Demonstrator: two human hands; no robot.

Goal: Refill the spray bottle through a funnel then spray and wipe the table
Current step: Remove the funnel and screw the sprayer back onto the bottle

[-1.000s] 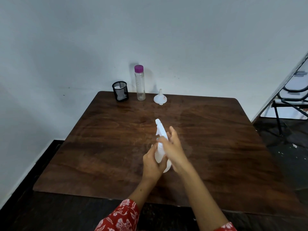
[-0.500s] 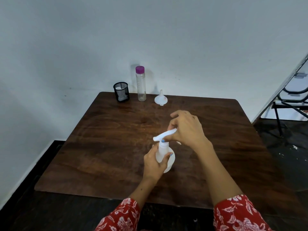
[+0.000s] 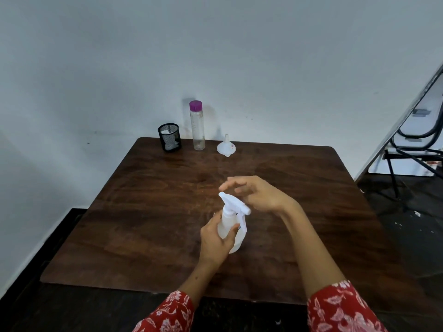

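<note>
1. Here, a dark wooden table (image 3: 148,212) with rounded corners stands against a pale, bluish-white wall (image 3: 215,56); its grain shows streaks and lighter worn patches.
2. Beyond the table's right edge lies a dark floor (image 3: 407,224) flecked with white specks, and a black metal chair frame (image 3: 412,149) stands beside a slanted white panel.
3. Along the back edge, near the wall, stand a black mesh cup (image 3: 169,137) holding something white, a tall clear bottle with a purple cap (image 3: 197,125), and a white funnel (image 3: 226,146) set mouth-down with its spout up.
4. The funnel carries a small label with reddish marks, too small to read; no other writing can be made out.
5. The white spray bottle (image 3: 231,224) stands upright near the middle of the table, its trigger head on.
6. The left hand (image 3: 215,240) grips the bottle's body, fingers and thumb curled round it.
7. The right hand (image 3: 259,195) hovers just beside the spray head, fingers loosely extended and holding nothing; whether they touch the head, I cannot tell.
8. Both forearms come out of red floral sleeves (image 3: 340,307).
</note>
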